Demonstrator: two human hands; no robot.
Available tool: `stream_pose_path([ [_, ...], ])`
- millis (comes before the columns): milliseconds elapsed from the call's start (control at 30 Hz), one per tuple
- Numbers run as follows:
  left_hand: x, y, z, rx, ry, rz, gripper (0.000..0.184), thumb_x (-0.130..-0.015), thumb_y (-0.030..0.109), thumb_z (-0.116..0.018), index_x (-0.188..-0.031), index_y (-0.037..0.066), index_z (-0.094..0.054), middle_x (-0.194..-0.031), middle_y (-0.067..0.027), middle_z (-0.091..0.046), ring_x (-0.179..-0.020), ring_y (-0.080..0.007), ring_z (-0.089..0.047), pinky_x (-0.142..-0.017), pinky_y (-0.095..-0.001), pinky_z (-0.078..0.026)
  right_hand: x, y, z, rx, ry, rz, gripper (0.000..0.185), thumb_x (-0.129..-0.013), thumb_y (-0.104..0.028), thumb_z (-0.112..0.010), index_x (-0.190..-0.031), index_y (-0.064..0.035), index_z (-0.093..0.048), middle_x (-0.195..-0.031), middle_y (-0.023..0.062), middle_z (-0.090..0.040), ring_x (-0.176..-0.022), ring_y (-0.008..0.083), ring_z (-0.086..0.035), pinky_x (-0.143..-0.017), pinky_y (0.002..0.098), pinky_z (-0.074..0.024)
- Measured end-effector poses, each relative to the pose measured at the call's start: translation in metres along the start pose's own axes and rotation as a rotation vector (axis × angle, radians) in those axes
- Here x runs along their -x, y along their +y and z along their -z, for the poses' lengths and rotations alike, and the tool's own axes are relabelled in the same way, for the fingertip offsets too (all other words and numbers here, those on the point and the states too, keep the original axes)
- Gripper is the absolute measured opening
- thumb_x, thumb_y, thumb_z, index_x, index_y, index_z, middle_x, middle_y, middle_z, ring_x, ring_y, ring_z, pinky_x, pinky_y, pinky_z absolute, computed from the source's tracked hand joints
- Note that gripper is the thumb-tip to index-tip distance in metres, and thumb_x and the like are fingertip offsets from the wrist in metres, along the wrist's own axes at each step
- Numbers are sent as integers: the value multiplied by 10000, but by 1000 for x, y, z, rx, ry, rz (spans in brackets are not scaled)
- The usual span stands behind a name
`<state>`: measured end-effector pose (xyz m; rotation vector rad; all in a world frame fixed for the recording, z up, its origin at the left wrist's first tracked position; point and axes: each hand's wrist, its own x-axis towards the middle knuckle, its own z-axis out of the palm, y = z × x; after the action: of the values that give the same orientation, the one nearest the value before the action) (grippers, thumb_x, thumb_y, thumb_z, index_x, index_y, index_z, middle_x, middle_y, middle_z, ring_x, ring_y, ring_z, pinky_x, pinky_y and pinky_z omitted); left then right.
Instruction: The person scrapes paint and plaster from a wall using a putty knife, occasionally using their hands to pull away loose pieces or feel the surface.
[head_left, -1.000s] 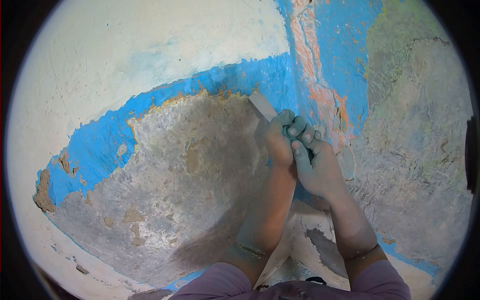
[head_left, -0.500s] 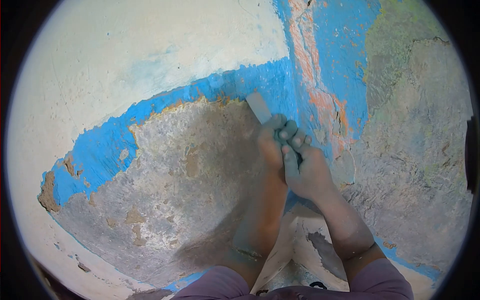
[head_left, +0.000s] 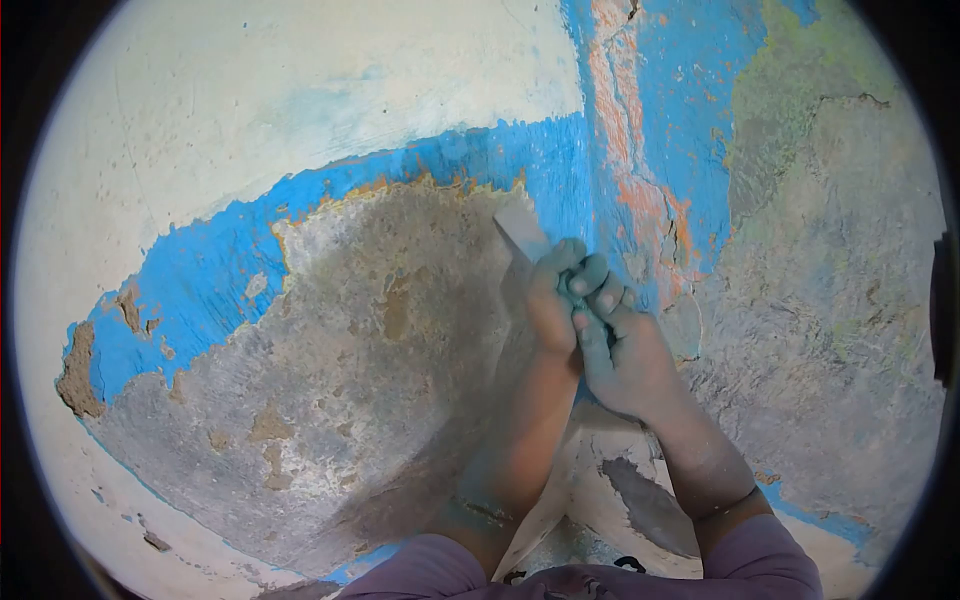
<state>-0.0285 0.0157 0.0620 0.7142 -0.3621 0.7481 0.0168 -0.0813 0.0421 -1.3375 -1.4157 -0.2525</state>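
Note:
Both of my hands are closed together around the handle of a scraper (head_left: 521, 232), whose flat pale blade points up and to the left. My left hand (head_left: 556, 305) wraps the handle nearer the blade. Just below and to the right, my right hand (head_left: 628, 358) grips too, its fingers pressed against the left; the handle is mostly hidden. Behind the blade is the upper right part of a bare grey plaster patch (head_left: 370, 330). Flaking blue paint (head_left: 450, 155) borders that patch above. Bluish dust coats my fingers.
A wall corner with orange and cracked streaks (head_left: 655, 215) runs down right of my hands. Beyond it the adjoining wall shows rough grey-green plaster (head_left: 830, 250). Cream paint (head_left: 300, 90) covers the upper left. A brown broken spot (head_left: 77, 375) marks the blue band's left end.
The scraper blade has moved down, from the lower edge of the blue band onto the plaster area. Both hands have shifted slightly down and right with it, and the view has moved a little.

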Motion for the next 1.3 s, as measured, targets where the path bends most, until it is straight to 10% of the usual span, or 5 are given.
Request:
stream_pose_path([
  [1033,34,35,8,3,-110,-31,201,-938,307,-432,-1008,136,-512,-869,-30,-527,-718,-213,-553,-680,-385,-454,12,-46,-32,92,115,57,425,-829,-120,-572,-1238,-9,-544,-681,241,-594,-608,404,-610,-569,416,-489],
  [1133,34,33,20,-123,-103,-48,201,-945,320,-440,-996,138,-509,-872,-25,-530,-728,-209,-558,-681,-378,-463,16,-37,-33,-4,90,9,433,-838,-116,-566,-1254,0,-530,-723,237,-608,-656,388,-631,-618,381,-502],
  [1200,32,29,20,-198,-110,-75,213,-952,339,-442,-985,139,-507,-874,-24,-532,-732,-211,-560,-681,-372,-468,17,-33,-33,-132,25,-101,409,-884,-88,-531,-1272,37,-506,-1033,219,-624,-972,187,-583,-891,304,-429],
  [1300,33,26,6,-1,-148,-79,282,-960,418,-444,-962,141,-493,-867,-22,-536,-743,-215,-566,-685,-368,-477,4,-38,-37,-98,136,-8,400,-899,-114,-527,-1269,38,-511,-1068,212,-609,-989,204,-573,-882,323,-429],
])
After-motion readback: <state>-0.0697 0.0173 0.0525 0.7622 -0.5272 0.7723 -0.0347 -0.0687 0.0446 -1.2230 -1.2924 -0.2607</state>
